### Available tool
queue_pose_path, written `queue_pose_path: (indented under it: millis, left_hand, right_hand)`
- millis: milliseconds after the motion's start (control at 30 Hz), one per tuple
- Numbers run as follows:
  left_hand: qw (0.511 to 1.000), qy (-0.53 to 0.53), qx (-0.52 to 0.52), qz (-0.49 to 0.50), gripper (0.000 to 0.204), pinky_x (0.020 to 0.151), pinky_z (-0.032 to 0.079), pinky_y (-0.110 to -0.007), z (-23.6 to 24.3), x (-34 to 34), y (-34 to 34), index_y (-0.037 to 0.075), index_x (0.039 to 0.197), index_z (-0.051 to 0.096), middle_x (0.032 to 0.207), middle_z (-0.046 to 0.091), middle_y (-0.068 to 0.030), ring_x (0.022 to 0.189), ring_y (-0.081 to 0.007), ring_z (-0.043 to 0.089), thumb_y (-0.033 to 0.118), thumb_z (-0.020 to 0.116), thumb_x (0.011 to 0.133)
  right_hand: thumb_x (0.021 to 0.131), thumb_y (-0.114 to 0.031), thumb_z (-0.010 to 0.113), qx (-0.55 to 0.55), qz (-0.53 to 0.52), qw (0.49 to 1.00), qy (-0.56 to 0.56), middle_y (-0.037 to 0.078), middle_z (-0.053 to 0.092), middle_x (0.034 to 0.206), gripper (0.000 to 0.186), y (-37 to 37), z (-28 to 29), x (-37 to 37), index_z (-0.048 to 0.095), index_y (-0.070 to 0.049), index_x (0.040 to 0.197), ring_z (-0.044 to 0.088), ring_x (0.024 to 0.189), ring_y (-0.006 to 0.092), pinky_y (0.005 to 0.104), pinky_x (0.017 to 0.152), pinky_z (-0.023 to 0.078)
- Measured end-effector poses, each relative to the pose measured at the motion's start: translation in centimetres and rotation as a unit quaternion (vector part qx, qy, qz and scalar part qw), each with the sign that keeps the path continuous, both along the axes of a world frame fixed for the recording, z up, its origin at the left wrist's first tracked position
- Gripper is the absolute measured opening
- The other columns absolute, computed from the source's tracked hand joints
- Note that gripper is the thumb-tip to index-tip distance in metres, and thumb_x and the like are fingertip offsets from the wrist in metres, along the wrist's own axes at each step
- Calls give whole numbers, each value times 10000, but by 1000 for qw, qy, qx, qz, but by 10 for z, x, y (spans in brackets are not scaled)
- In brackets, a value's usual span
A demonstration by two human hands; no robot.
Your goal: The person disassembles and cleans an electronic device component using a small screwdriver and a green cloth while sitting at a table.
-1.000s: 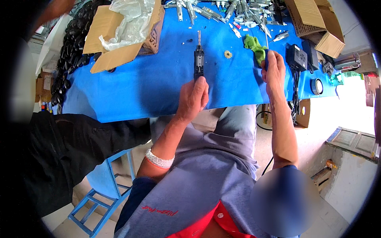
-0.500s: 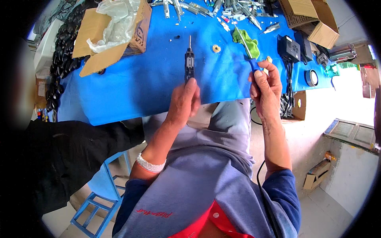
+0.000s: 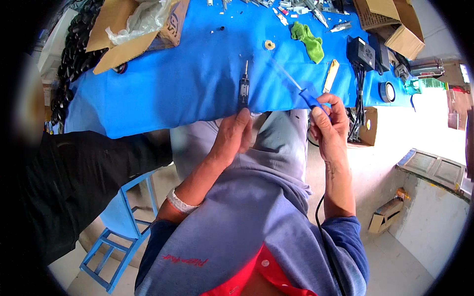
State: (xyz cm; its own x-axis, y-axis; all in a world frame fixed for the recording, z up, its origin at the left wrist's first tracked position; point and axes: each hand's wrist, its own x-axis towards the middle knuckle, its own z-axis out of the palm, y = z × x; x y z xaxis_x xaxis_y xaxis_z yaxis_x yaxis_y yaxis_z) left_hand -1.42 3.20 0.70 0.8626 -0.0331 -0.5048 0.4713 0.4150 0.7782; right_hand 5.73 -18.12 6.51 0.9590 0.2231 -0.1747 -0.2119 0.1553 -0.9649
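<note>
My left hand (image 3: 232,137) is closed around the lower end of a narrow black device with a thin metal pin (image 3: 244,90). The pin points away from me, and the part shows grey metal in its open middle. In my right hand (image 3: 330,122), finger and thumb grip a screwdriver (image 3: 309,97) by its blue handle. Its long shaft slants to the far left, its tip apart from the device. Both hands are at the near edge of the blue-covered table (image 3: 163,98). Beyond the screwdriver tip lies a small tan ring (image 3: 269,45).
A green cloth (image 3: 308,43) and a yellowish strip (image 3: 331,75) lie on the right. Several grey metal parts (image 3: 316,14) are heaped at the back. An opened cardboard box (image 3: 170,29) stands far left, near piled black parts (image 3: 74,64). A black power unit (image 3: 361,52) trails cables.
The screwdriver has swung from pointing up over the cloth to slanting left toward the device. My left hand's device has shifted slightly right and nearer; the view has tilted downward.
</note>
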Motion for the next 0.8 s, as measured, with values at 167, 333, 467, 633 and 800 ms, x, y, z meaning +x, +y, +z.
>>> queue_pose_path:
  millis: [167,333,467,633,800]
  left_hand:
    - [999,26,-38,17,448,357,292,-235,-11,-11,1,98,723,445,477,394,5,357,-80,331,495,457,930]
    - [1000,12,-18,16,445,355,288,-232,-14,-12,0,107,714,440,466,376,10,352,-79,323,495,461,929]
    - [999,28,-5,30,454,349,285,-229,-7,-12,-2,105,689,430,458,369,12,343,-78,323,484,453,936]
    - [999,30,7,32,453,345,286,-228,-5,-13,-4,102,677,431,455,370,13,336,-79,325,467,448,944]
    - [999,22,23,30,463,347,294,-231,-7,-13,-5,98,673,446,450,387,8,341,-82,344,472,437,947]
  right_hand:
    - [864,-114,642,40,-37,998,21,11,484,664,268,-5,-12,-13,568,1,1095,435,524,91,233,456,352]
    - [903,-313,595,-46,-101,991,-71,-3,454,619,329,-8,-2,-19,559,-15,1039,385,480,61,199,418,305]
    - [899,-331,599,-38,-110,979,-166,-16,467,612,336,-6,3,-19,543,-17,1003,401,482,59,201,438,323]
    - [894,-184,617,-102,-119,966,-206,-12,525,658,200,3,12,-17,558,-6,963,432,509,32,169,455,322]
    - [899,-159,609,-95,-154,955,-235,-11,532,638,167,16,9,-10,562,-7,948,435,499,25,159,451,317]
